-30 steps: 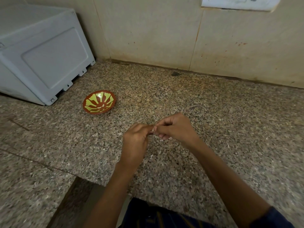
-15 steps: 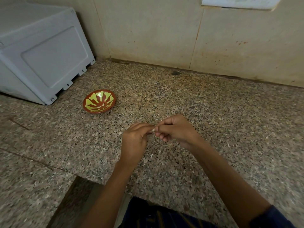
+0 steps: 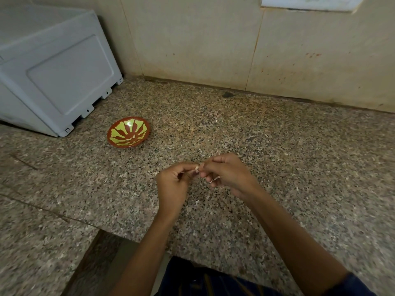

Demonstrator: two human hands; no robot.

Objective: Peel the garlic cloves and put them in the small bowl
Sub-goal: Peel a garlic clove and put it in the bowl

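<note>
Midway: left hand (image 3: 172,184) and right hand (image 3: 226,174) both pinch one small pale garlic clove (image 3: 197,168), peeling. Red-and-yellow patterned small bowl (image 3: 128,132), far left, seems to hold peeled cloves.

The garlic clove (image 3: 196,168) shows only as a pale sliver between the fingertips of the left hand (image 3: 173,184) and the right hand (image 3: 226,174); the curled fingers hide the rest, so how much skin remains cannot be told. The white appliance (image 3: 53,67) is cut off by the left and top edges. The white wall plate (image 3: 307,2) is cropped by the top edge, its markings unreadable. Small pale pieces in the small bowl (image 3: 128,132) are too small to identify.
</note>
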